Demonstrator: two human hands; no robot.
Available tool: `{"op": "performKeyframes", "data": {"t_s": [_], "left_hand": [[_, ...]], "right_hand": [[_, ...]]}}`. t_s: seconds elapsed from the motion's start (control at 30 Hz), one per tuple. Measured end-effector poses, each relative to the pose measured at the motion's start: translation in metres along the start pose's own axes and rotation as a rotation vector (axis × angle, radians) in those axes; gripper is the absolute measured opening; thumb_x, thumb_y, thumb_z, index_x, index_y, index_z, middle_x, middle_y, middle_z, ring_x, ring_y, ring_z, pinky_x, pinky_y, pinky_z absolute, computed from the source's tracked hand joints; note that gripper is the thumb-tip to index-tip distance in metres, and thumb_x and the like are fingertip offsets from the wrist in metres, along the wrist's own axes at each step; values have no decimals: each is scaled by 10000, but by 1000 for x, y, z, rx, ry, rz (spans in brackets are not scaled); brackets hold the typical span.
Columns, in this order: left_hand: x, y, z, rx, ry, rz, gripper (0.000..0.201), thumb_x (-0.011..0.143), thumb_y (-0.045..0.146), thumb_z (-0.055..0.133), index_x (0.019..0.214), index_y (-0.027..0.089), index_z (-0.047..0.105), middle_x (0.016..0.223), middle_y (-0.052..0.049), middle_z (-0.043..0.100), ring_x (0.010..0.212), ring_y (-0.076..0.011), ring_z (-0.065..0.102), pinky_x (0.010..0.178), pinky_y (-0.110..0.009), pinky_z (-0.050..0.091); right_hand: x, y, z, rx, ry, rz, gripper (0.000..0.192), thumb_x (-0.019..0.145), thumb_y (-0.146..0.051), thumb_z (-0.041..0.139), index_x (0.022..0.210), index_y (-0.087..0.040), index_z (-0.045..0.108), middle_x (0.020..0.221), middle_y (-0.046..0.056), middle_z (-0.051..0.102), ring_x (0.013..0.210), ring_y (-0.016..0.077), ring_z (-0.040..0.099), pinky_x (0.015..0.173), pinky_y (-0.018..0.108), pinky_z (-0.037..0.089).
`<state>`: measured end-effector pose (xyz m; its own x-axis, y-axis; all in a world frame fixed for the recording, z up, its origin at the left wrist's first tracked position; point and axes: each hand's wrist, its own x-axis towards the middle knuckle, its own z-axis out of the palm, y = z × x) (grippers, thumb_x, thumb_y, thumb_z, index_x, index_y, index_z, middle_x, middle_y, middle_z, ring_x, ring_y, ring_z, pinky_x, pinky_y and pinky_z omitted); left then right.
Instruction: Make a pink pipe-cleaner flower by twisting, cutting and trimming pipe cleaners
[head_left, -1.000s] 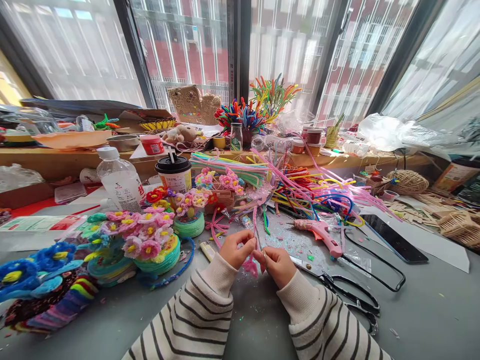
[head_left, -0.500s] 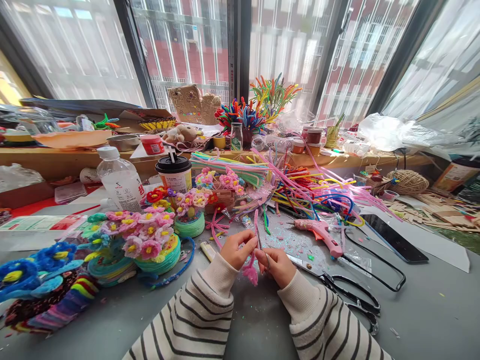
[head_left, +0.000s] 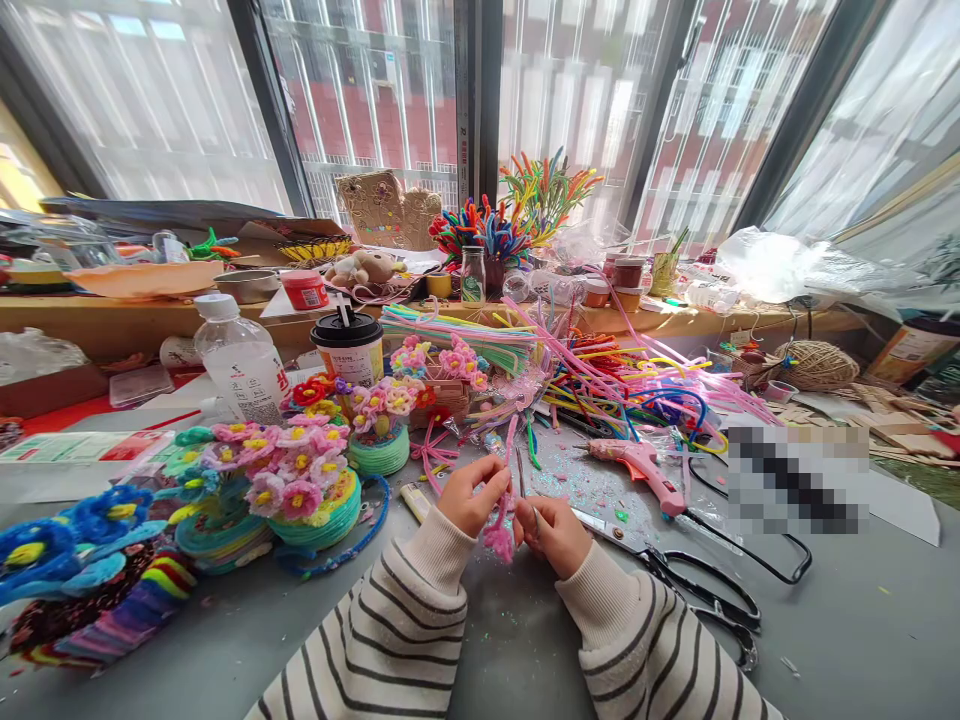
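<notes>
— One pink pipe cleaner (head_left: pixel 501 520) is all I have in hand: a fuzzy little curl hangs at its bottom end, just above the desk (head_left: pixel 862 620), and the straight stem runs up between my two hands.

— How are you holding it?

— My left hand (head_left: pixel 471 497) is closed round the stem with thumb and fingertips pinched on it. My right hand (head_left: pixel 553 532) is curled shut as well, and it seems to pinch a thin, dark, straight piece (head_left: pixel 520 474) beside the stem; I cannot tell whether that is wire or a tool.

— How much of the piece is made, would you say?

— Little, I judge. Only the small curl at the bottom is shaped, and the stem above it is bare and straight. Set against the finished pink flowers (head_left: pixel 289 470) on their green coiled bases to my left, with yellow centres and full petals, this one is only begun.

— And what lies about you?

— Scissors (head_left: pixel 697 590) just right of my right wrist, blades toward me. Beyond them the pink glue gun (head_left: pixel 637 462) lies on the desk, untouched. Behind it is a loose heap of coloured pipe cleaners (head_left: pixel 622 385). Blue flowers (head_left: pixel 75 530) sit at the far left, and a lidded cup (head_left: pixel 349 345) and a clear bottle (head_left: pixel 240 360) stand behind the pink ones.
</notes>
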<state>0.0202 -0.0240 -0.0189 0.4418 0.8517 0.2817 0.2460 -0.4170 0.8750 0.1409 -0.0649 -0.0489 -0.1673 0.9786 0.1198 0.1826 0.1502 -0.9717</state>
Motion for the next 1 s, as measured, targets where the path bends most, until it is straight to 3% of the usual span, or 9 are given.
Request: {"op": "performKeyframes", "data": {"t_s": [0.2, 0.57, 0.83, 1.0], "left_hand": [[-1, 3, -1, 7, -50, 1, 211, 705, 266, 358, 524, 157, 361, 505, 38, 330, 510, -85, 327, 510, -205, 280], [1, 0, 0, 51, -68, -19, 218, 702, 272, 348, 519, 155, 369, 503, 32, 347, 513, -90, 338, 515, -214, 278], [0, 1, 0, -16, -122, -21, 212, 695, 272, 351, 519, 155, 367, 507, 31, 351, 514, -89, 338, 514, -215, 285], [1, 0, 0, -18, -101, -23, 211, 692, 264, 352, 512, 155, 364, 498, 34, 341, 505, -87, 335, 507, -214, 283]], "right_hand": [[3, 7, 2, -5, -64, -27, 543, 646, -616, 298, 456, -141, 481, 360, -52, 288, 353, 54, 270, 376, 204, 203], [1, 1, 0, -155, 69, 7, 463, 636, -543, 412, 385, -153, 419, 380, -25, 415, 391, 70, 339, 422, 206, 261], [1, 4, 1, -88, -6, -41, 532, 664, -589, 306, 426, -145, 474, 374, -42, 323, 369, 63, 294, 396, 207, 228], [1, 3, 1, -143, 64, -40, 486, 649, -559, 379, 390, -153, 440, 375, -32, 388, 387, 68, 333, 416, 204, 263]]}}
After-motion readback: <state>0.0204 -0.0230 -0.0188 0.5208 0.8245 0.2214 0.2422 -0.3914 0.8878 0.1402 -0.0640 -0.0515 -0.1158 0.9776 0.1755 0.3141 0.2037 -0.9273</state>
